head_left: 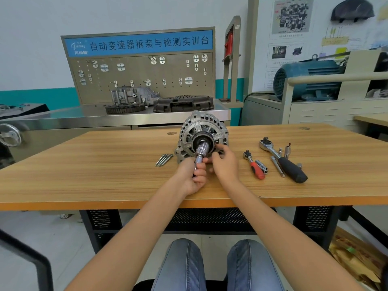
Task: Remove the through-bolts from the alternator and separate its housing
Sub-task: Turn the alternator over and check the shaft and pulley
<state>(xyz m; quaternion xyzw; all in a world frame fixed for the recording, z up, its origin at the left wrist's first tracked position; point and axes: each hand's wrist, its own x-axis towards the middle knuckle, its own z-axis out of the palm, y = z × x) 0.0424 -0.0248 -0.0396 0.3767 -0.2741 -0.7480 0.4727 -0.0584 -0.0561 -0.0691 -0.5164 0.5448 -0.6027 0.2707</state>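
Note:
The grey alternator [200, 128] stands on edge on the wooden table [105, 164], its front face and shaft turned toward me. A chrome socket on a ratchet [201, 153] sits on the shaft end. My left hand [194, 175] grips the ratchet handle just below the socket. My right hand [224, 162] is beside it with fingers curled, touching the alternator's front face at the lower right. Several long through-bolts [164, 160] lie loose on the table left of the alternator.
To the right lie a red-handled ratchet [255, 165], a black-handled ratchet [283, 160], an extension bar [277, 166] and loose sockets [287, 151]. Behind the table stands a steel bench with a pegboard [144, 76] and engine parts; a blue motor [308, 80] is at right.

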